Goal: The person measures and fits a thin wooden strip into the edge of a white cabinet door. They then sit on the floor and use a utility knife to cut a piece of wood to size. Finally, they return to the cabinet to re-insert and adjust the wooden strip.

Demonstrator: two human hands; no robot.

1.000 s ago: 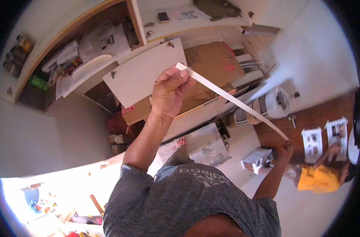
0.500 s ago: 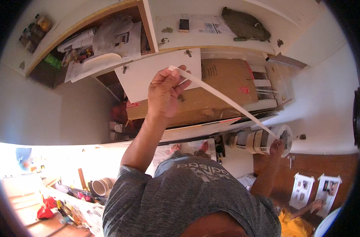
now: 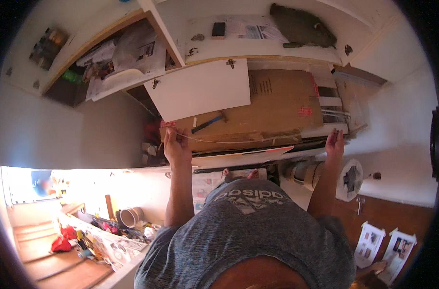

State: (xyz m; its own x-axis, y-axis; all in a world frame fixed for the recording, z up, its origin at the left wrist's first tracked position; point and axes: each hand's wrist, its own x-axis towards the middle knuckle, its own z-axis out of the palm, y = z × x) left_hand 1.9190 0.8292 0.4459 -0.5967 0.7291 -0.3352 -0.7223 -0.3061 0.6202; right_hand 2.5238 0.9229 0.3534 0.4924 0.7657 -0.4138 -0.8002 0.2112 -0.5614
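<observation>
A long, thin white strip (image 3: 219,141) sags between my hands, seen nearly edge-on over the cardboard. My left hand (image 3: 177,147) pinches its left end, fingers pointing up, near the left end of a large flat cardboard box (image 3: 277,101). Off to the right, my right hand (image 3: 335,143) has its fingertips pressed together at the other end, which is hard to make out against the background. On the cardboard lies a hammer (image 3: 207,124) with a blue and black handle. A white panel (image 3: 200,91) with metal hinges rests on the box too.
An open cabinet compartment (image 3: 118,58) holds papers and rolls. On the shelf are a dark block (image 3: 218,30) and a green cloth bag (image 3: 301,26). A plastic-wrapped roll (image 3: 349,180) stands at right. Another person's hand (image 3: 376,267) touches papers at lower right.
My left hand has lowered toward me, and my right hand has moved up and away from the wrapped roll. The strip went from taut and diagonal to slack and nearly level. The hammer is now uncovered.
</observation>
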